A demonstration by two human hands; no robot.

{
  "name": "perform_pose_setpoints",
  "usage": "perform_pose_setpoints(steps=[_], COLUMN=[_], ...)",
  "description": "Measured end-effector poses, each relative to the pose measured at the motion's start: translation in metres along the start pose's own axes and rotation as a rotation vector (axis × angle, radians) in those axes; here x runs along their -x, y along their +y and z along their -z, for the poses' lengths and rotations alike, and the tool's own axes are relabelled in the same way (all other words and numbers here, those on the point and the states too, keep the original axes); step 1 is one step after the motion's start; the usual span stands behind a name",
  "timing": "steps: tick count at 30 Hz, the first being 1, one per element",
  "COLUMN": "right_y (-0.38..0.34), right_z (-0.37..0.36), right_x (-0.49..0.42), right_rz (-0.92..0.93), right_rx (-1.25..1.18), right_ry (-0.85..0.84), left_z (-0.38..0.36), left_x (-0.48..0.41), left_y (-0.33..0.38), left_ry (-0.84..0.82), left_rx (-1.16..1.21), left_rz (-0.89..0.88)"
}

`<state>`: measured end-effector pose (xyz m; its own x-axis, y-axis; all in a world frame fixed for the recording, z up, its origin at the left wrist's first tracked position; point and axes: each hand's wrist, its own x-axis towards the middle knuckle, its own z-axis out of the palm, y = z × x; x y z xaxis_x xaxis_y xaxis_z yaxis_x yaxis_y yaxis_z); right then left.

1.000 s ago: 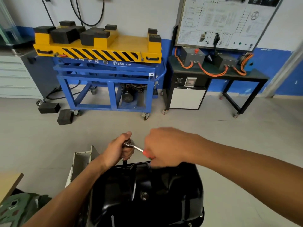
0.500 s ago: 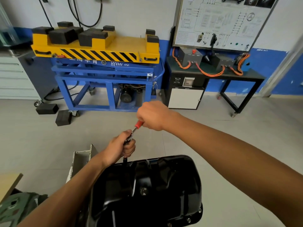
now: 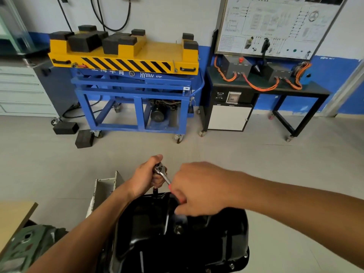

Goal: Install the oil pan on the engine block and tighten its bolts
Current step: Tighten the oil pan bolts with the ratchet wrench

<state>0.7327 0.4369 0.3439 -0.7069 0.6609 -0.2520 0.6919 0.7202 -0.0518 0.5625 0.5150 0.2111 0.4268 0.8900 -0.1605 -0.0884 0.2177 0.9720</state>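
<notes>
- Oil pan: black, glossy, sump side up, low centre of the view just below both hands. What it sits on is hidden beneath it.
- Flange bolts: a few heads show along the near right rim. A round plug sits in the middle of the pan.
- Ratchet: chrome head above the pan's far edge, with a dark extension dropping straight down to the rim (socket end too dark to make out).
- Left hand: fingers curled round the extension just under the ratchet head, thumb up beside the head.
- Right hand: closed round the red handle, knuckles up, forearm coming in from the right.
- White bracket: stands just left of the pan, behind the left forearm.
- Green casting and a wooden top: lower left corner.
- Back wall: yellow and blue lift cart carrying black blocks, two more blocks on the floor beside it, a black bench with orange cables, a wiring board above it, grey drawers far left.
</notes>
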Motion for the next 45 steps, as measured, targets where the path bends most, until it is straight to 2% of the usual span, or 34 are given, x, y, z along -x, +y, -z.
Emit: perform_pose_setpoints(steps=[3, 5, 8, 9, 12, 16, 20, 27, 31, 35, 38, 41, 45], right_y=[-0.011, 0.001, 0.034, 0.044, 0.065, 0.071, 0.074, 0.050, 0.009, -0.013, -0.004, 0.019, 0.049], right_z=[0.004, 0.012, 0.021, 0.022, 0.021, 0.018, 0.008, 0.003, 0.007, 0.010, 0.015, 0.021, 0.026], right_x=[-0.006, -0.013, -0.025, -0.031, -0.052, -0.082, -0.080, -0.028, -0.005, -0.006, -0.013, -0.023, -0.042], right_rz=[0.003, -0.045, -0.150, -0.196, -0.317, -0.308, -0.272, -0.254, -0.096, 0.020, -0.041, -0.128, -0.256], right_rx=[-0.144, -0.204, -0.095, 0.020, 0.311, 0.341, 0.359, 0.230, 0.140, -0.074, -0.083, -0.011, 0.184], right_ry=[-0.032, -0.143, -0.299, -0.274, -0.036, 0.166, 0.212, 0.107, -0.065, -0.132, -0.215, -0.320, -0.266], left_z=[0.001, 0.002, 0.001, 0.001, -0.002, -0.006, -0.007, 0.000, -0.003, -0.005, -0.005, -0.007, -0.007], left_x=[0.000, 0.001, 0.001, 0.001, 0.001, 0.002, 0.003, 0.003, 0.004, 0.007, 0.010, 0.011, 0.010], left_y=[-0.004, -0.003, 0.000, 0.001, 0.003, 0.005, 0.005, 0.004, 0.005, 0.005, 0.006, 0.007, 0.008], left_ry=[0.046, 0.009, -0.076, -0.087, -0.094, -0.088, -0.097, -0.083, -0.063, 0.055, 0.090, 0.085, -0.007], left_rx=[0.023, 0.024, -0.037, -0.055, -0.088, -0.087, -0.083, -0.049, -0.101, -0.154, -0.204, -0.158, -0.129], left_rz=[0.004, -0.026, -0.051, -0.048, -0.040, -0.020, -0.022, -0.055, -0.053, -0.071, -0.102, -0.102, -0.098])
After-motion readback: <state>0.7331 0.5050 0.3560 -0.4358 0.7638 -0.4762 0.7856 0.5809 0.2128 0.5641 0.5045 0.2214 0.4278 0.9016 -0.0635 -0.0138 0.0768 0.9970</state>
